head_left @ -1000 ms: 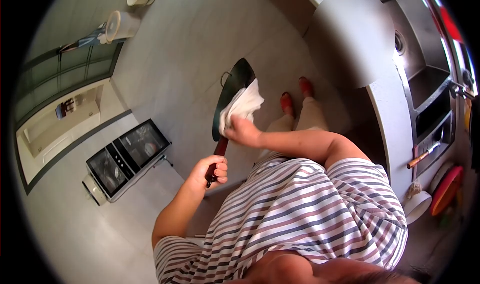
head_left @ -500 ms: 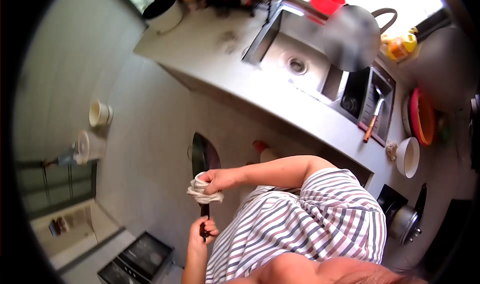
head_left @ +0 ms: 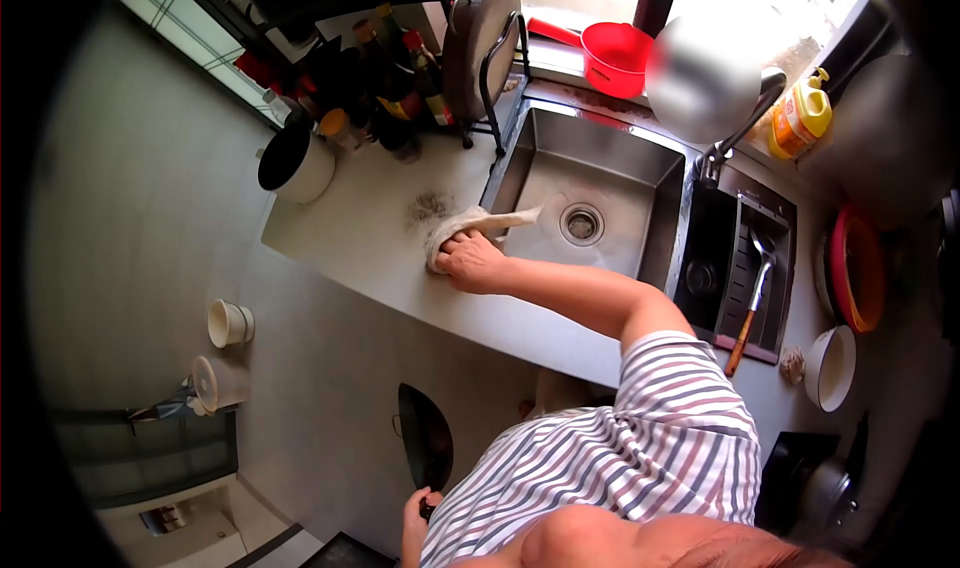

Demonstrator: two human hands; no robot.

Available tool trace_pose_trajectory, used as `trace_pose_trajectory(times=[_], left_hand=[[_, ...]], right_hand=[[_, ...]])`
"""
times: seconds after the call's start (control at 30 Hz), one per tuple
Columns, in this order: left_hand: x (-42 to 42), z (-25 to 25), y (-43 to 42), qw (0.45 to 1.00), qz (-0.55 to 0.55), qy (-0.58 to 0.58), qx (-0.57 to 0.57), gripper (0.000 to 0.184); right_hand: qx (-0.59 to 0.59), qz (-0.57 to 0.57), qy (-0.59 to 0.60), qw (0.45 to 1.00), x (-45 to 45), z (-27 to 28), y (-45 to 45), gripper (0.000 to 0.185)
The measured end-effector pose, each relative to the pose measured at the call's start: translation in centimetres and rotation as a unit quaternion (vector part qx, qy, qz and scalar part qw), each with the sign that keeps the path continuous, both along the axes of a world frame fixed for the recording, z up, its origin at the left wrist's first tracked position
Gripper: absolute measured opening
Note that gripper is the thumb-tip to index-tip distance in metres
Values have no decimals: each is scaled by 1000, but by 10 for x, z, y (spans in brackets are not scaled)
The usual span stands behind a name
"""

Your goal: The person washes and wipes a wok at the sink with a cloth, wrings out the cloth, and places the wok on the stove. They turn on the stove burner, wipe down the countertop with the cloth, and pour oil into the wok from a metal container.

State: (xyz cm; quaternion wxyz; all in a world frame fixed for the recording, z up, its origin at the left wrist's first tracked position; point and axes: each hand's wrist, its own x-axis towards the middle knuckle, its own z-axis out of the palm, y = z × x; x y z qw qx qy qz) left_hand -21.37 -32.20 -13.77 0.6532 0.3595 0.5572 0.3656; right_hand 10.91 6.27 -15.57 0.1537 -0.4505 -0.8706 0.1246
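My right hand is closed over a whitish cloth, pressing it on the counter beside the sink. One end of the cloth trails over the sink's edge. Dark smudges mark the counter just beyond my fingers. Low near my body, my left hand grips the handle of a dark wok, which is held tilted on its side, away from the counter. Part of that hand and handle is hidden by my striped shirt.
Sauce bottles, a white pot and a rack line the counter's far end. A red dipper, faucet and yellow bottle stand behind the sink. A spatula lies across the side basin.
My right hand has moved the cloth from the wok's handle up to the counter by the sink. My left hand, still holding the wok, is lower in view. The view has shifted.
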Motion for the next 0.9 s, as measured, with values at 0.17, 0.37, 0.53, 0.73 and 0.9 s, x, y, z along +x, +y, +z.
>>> trace_pose_trajectory(times=[0.17,0.37,0.53,0.73,0.9], left_hand=[[45,26,51,958,99,98,-252,17],[55,18,74,912,139,89,-375,16],[56,12,84,907,134,90,-388,15],[57,0,95,902,122,98,-403,13],[57,-2,103,893,114,116,-419,13]], right_hand=[[-9,-23,-55,998,25,-40,81,19],[203,-199,129,950,70,-86,143,13],[233,-283,224,903,74,-91,108,12],[139,-392,365,833,172,-86,136,16],[121,-438,62,889,225,-78,217,19]])
